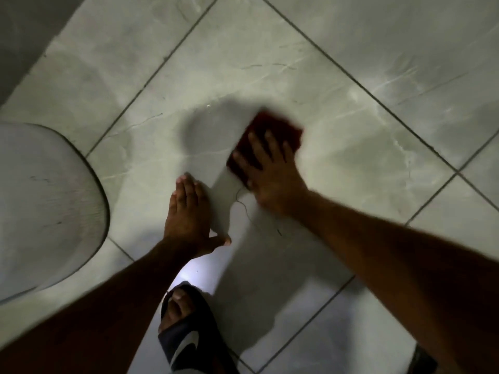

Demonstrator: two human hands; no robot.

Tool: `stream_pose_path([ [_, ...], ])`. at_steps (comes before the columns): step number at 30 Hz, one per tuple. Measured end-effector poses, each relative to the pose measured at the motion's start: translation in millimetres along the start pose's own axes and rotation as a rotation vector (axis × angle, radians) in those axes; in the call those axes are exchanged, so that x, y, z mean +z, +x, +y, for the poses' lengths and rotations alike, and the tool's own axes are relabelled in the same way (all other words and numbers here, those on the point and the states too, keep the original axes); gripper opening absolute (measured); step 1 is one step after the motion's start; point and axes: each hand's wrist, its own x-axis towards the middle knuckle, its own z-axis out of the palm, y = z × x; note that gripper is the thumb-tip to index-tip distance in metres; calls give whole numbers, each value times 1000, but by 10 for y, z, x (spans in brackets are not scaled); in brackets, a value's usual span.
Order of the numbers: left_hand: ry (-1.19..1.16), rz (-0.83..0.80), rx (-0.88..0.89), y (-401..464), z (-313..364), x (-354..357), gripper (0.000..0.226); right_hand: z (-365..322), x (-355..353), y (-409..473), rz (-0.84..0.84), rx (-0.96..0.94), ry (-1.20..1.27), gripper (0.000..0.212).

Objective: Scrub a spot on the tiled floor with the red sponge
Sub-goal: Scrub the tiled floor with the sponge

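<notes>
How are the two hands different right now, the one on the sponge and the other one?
The right hand presses down on the red sponge with fingers spread over it; the left hand lies flat on the bare tile floor with fingers together, holding nothing. The right hand reaches farther from the body and looks motion-blurred; the left hand sits nearer the sandalled foot and looks sharper. Both are bare and palm down on the same tile.

One red sponge [266, 147] is counted, two bare hands: right hand [272, 182], left hand [189, 214]. One sandalled foot [181, 325] is seen at the floor's [378, 44] near edge. One white toilet lid [40, 206] is counted at the left edge.
</notes>
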Motion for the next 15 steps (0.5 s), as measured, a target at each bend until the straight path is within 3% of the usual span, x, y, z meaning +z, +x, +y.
stream_pose_path([
  [3, -12, -11, 25, -21, -45, 0, 148, -155, 227, -1381, -198, -525, -64, 60],
  [5, 8, -4, 28, -28, -50, -19, 148, 296, 129, -1621, -280, -812, -87, 53],
  [6, 12, -6, 27, -32, -43, -21, 148, 534, 47, -1494, -274, -870, -124, 50],
  [8, 13, -2, 22, -13, -29, -19, 149, 836, -97, -993, -178, -741, -183, 51],
  [12, 12, -1, 23, 4, -19, -13, 150, 401, -232, 135, -35, 36, -20, 65],
  [13, 15, -4, 18, 5, -25, -6, 150, 155, -203, 240, -25, 107, -2, 66],
  [15, 22, 4, 21, 10, -34, 10, 150, -223, -25, 55, -6, 11, 19, 63],
])
